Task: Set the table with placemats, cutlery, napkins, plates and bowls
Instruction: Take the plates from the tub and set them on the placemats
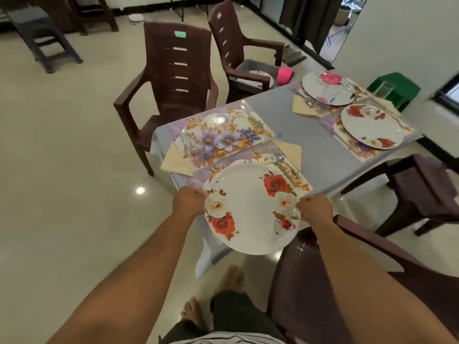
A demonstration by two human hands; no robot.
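Rose-patterned plate (250,207) held over the nearest placemat (258,157) at the near edge of the surface (323,155); left hand (190,201) and right hand (314,209) grip opposite rims, arms extended. Fork and spoon (282,161) lie on a napkin (291,151) to its right. Two far placemats carry plates.

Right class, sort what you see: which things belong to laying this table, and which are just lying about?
Belongs to the job:
rose plate, gripped by left hand and right hand
floral placemat
yellow napkin
spoon

Lying about:
pink cup
green stool
brown chair
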